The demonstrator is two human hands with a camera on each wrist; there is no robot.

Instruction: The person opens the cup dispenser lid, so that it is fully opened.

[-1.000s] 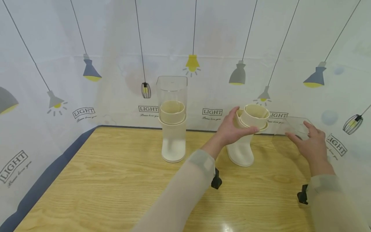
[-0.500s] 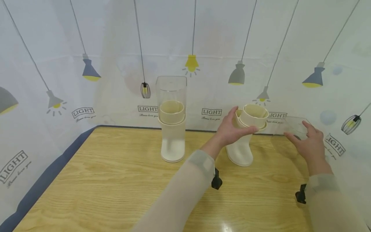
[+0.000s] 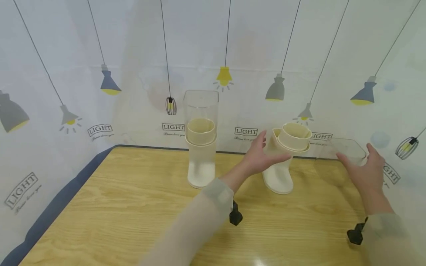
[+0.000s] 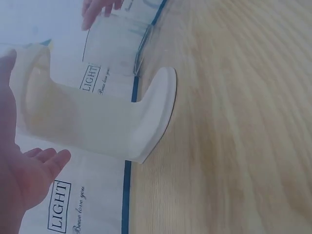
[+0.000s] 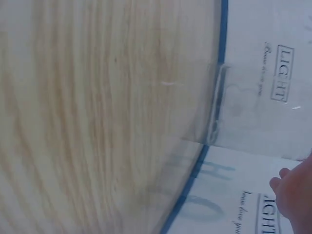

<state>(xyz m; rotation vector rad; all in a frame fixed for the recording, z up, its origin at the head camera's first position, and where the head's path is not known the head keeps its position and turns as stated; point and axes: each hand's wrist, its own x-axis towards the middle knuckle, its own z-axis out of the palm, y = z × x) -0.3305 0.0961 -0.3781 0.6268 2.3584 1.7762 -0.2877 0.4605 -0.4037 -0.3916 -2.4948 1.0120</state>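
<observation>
A cream plastic dispenser stand [image 3: 279, 181] with a round collar on top stands upright toward the back right of the table. Beside its upper part, my left hand [image 3: 257, 159] is spread, thumb in front of the stand and fingers off to its left. In the left wrist view the fingers of the left hand [image 4: 31, 178] lie apart from the stand [image 4: 92, 119]. To the right stands a clear see-through container [image 3: 349, 149]. My right hand [image 3: 370, 173] is spread at its right side, thumb near the rim. The right wrist view shows the container [image 5: 243, 109] upright on the table.
A second cream stand [image 3: 200, 166], with a clear container [image 3: 201, 101] on its top, stands at the back left of the right one. A wall cloth [image 3: 139, 92] printed with lamps hangs behind the wooden table [image 3: 126, 207].
The left hand has let go of the cream stand and drawn back to the left. The right hand's fingers have spread and moved right, off the clear container. Stand and container stay in place.
</observation>
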